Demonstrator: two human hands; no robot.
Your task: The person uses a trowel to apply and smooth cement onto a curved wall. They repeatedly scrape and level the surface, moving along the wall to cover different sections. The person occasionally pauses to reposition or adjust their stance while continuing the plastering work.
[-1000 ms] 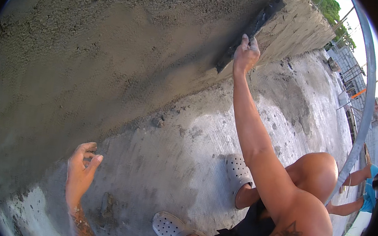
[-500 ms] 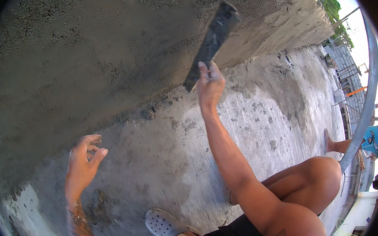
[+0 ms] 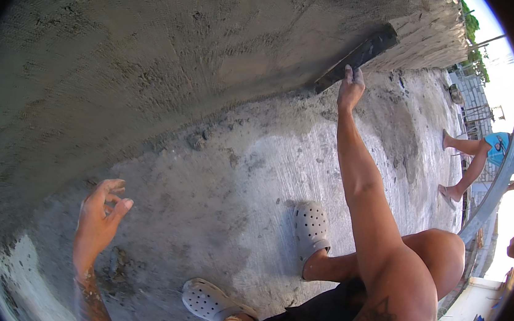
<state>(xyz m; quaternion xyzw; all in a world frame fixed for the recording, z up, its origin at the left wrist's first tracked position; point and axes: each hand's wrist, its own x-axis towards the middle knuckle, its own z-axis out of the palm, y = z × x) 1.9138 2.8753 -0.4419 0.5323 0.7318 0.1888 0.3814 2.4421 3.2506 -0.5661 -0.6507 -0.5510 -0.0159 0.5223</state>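
My right hand (image 3: 351, 90), arm stretched out, is closed on a plastering trowel (image 3: 366, 50) with a long, dark, flat rectangular blade. The blade lies against the low part of a wall coated in wet grey mortar (image 3: 175, 47), close to where it meets the floor. How the fingers sit behind the tool is partly hidden. My left hand (image 3: 100, 216) hangs over the floor at the lower left, fingers loosely bent and thumb apart, with nothing in it.
The grey concrete floor (image 3: 255, 179) carries mortar crumbs (image 3: 197, 139) along the wall's foot. My feet, in pale perforated clogs (image 3: 311, 227), are planted below. Another person in blue shorts (image 3: 498, 146) is at the far right, near a curved grey bar (image 3: 492, 195).
My right hand has carried the trowel rightward, from in front of the wall to its foot. The view has shifted, showing both clogs and more of the other person. My left hand stays similarly bent.
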